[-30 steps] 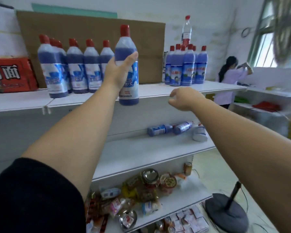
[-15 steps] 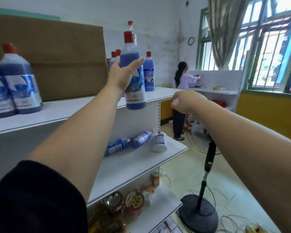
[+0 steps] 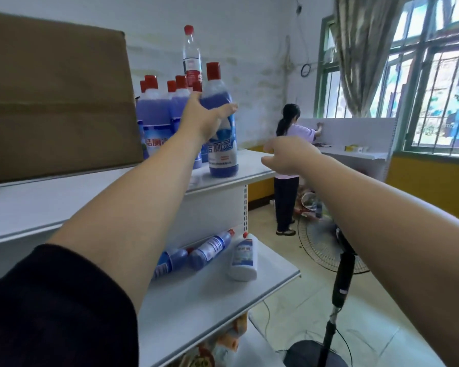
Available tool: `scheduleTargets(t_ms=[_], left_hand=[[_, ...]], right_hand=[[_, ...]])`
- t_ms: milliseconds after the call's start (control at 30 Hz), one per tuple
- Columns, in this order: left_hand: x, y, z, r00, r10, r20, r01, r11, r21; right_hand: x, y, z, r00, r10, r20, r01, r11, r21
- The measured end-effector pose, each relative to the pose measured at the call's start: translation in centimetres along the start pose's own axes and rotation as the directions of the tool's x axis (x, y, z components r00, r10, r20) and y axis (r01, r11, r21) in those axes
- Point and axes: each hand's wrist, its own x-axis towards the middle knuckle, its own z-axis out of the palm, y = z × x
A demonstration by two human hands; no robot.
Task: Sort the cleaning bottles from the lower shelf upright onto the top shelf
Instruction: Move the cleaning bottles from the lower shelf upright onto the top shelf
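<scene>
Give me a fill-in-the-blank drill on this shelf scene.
The left hand grips a blue bottle with a ___ cap.
That bottle stands on the ___ shelf.
The right hand holds ___.
On the lower shelf, ___ blue bottles lie sideways.
Missing: red; top; nothing; two.

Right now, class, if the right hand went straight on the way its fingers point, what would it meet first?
Probably the right end of the top shelf, then the blue bottle that the left hand holds there. The right hand points left toward them; depth is unclear.
</scene>
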Motion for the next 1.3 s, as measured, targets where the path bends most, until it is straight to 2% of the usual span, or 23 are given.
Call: scheduleTargets(t_ms=[167, 233, 333, 500, 567, 767, 933, 1133, 1300], left_hand=[[2.6, 0.3, 0.6, 0.999, 0.043, 0.022, -0.048, 0.956, 0.290], [3.6, 1.2, 0.5, 0.997, 0.060, 0.041, -0.072, 0.881, 0.468], [4.9, 2.0, 0.5, 0.996, 0.074, 0.045, -0.086, 0.762, 0.642], [6.5, 1.5, 1.9, 0.988, 0.150, -0.036, -0.048, 0.520, 0.853], [7.0, 1.5, 2.5, 0.986, 0.161, -0.042, -0.039, 0.466, 0.884], [7.7, 0.6, 3.2, 0.977, 0.193, -0.094, -0.008, 0.469, 0.883], [7.4, 0.7, 3.0, 0.977, 0.160, -0.139, 0.055, 0.439, 0.897], [6.0, 1.1, 3.3, 0.970, 0.181, -0.163, 0.058, 0.476, 0.877], [4.2, 2.0, 3.8, 0.958, 0.204, -0.202, 0.049, 0.578, 0.814]], right_hand=[[4.2, 0.8, 0.7, 0.997, -0.045, -0.056, 0.051, 0.992, 0.114], [5.8, 1.0, 1.0, 0.995, -0.079, -0.059, 0.087, 0.985, 0.149], [7.7, 0.8, 1.4, 0.988, -0.141, -0.058, 0.149, 0.970, 0.190], [9.9, 0.9, 2.3, 0.969, -0.241, -0.045, 0.245, 0.942, 0.231], [10.5, 0.9, 2.6, 0.962, -0.269, -0.049, 0.272, 0.931, 0.244], [11.4, 1.2, 3.4, 0.945, -0.326, -0.044, 0.325, 0.906, 0.270], [11.7, 1.2, 3.4, 0.940, -0.339, -0.029, 0.332, 0.898, 0.289], [11.4, 1.2, 2.9, 0.933, -0.358, -0.032, 0.352, 0.890, 0.289], [10.1, 1.5, 2.6, 0.917, -0.398, -0.037, 0.391, 0.877, 0.279]])
